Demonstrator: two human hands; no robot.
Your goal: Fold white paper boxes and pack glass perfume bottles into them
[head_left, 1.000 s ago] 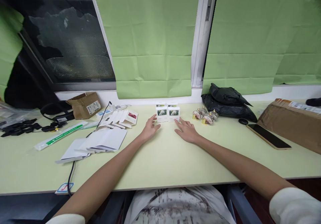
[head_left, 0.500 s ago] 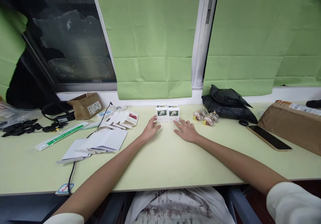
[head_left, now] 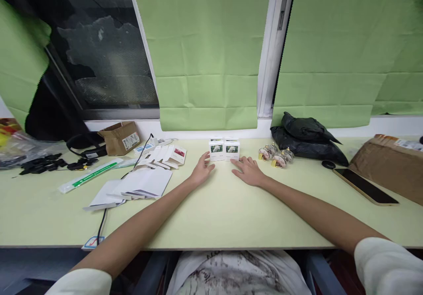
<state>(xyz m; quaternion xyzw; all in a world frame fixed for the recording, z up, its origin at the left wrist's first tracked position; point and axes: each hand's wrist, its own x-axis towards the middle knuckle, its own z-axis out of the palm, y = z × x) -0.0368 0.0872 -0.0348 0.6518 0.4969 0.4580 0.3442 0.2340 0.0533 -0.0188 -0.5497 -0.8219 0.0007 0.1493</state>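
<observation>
Two small white boxes with flower pictures, a left box (head_left: 217, 150) and a right box (head_left: 231, 150), stand upright side by side at the middle of the table, with the tops of more white boxes showing just behind. My left hand (head_left: 201, 170) is at the left box's near left corner, thumb and fingers apart. Close to the right box's lower right corner lies my right hand (head_left: 248, 170), palm down with fingers spread. Neither hand holds anything; whether fingertips touch the boxes I cannot tell. Several clear ornaments with gold caps (head_left: 279, 157) lie right of my right hand.
Flattened white cartons (head_left: 142, 182) spread at the left, crossed by a black cable (head_left: 102, 224). Behind them stands an open brown box (head_left: 120, 138). On the right are black plastic bags (head_left: 307, 143), a phone (head_left: 365, 186) and a large brown parcel (head_left: 390, 165).
The view has turned slightly left, so everything sits a little further right. Both hands stay beside the boxes, with little visible movement.
</observation>
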